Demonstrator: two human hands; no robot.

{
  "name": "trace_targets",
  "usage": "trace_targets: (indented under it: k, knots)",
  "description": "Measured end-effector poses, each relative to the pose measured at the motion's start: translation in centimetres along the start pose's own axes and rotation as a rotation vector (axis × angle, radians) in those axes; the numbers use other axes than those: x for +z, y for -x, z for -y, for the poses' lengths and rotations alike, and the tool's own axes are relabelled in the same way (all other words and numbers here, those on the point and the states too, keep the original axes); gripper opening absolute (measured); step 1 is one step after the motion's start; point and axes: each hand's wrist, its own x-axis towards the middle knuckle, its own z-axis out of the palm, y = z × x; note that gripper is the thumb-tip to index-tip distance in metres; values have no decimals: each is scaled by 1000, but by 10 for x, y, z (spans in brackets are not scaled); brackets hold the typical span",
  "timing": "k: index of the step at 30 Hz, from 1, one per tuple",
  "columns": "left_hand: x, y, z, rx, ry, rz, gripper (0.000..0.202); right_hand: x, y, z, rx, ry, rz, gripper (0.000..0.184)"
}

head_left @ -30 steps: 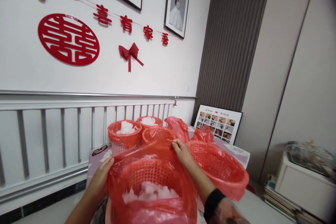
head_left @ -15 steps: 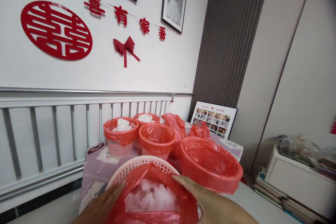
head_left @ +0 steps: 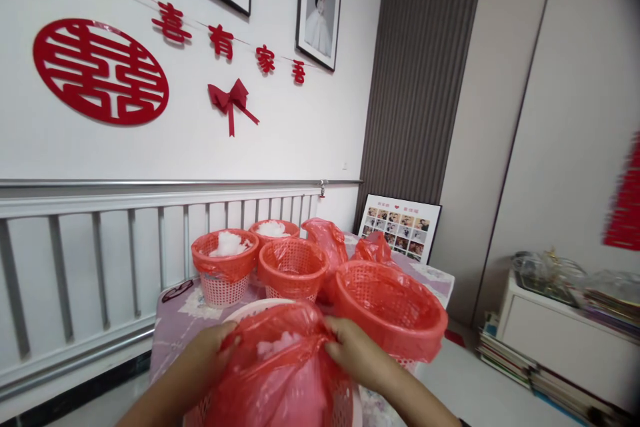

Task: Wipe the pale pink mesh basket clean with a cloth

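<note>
A red plastic bag (head_left: 280, 393) holding white fluffy stuffing (head_left: 277, 345) sits in a pale pink perforated basket (head_left: 253, 309) at the near edge of the table. My left hand (head_left: 213, 350) pinches the bag's rim on its left side. On the opposite side, my right hand (head_left: 353, 350) grips the rim with fingers closed. Between them the red film is drawn up, covering part of the white stuffing. A larger basket lined with red plastic (head_left: 390, 310) stands just right of my right hand.
Behind are a small red-lined basket (head_left: 294, 267) and two baskets with white stuffing, one left (head_left: 225, 273) and one farther back (head_left: 275, 230). Crumpled red bags (head_left: 325, 240) lie beside them. Eyeglasses (head_left: 177, 290) rest at the table's left edge, near a radiator (head_left: 120, 267).
My hands have gone from lying flat along the bag's sides to gripping its rim. The bag's opening has been pulled up and narrowed over the stuffing. The view has shifted slightly.
</note>
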Motion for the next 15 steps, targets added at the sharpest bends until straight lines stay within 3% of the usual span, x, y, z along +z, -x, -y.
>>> trace_targets:
  k: [3, 6, 10, 12, 15]
  knots:
    - [1, -9, -16, 18, 88, -5, 38, 10, -10, 19, -104, -244, -65, 31]
    - [10, -7, -29, 46, 162, 124, 53, 25, -16, 30, -155, -260, -114, 30]
    - [31, 3, -40, -32, 133, 242, 103, 47, -19, 32, -176, -123, -146, 23]
    - [42, 5, -41, -59, 42, 231, 113, 57, -18, 32, -171, -98, -138, 20]
    - [56, 1, -34, -8, -5, 93, 103, 65, -16, 32, -196, -135, -83, 22]
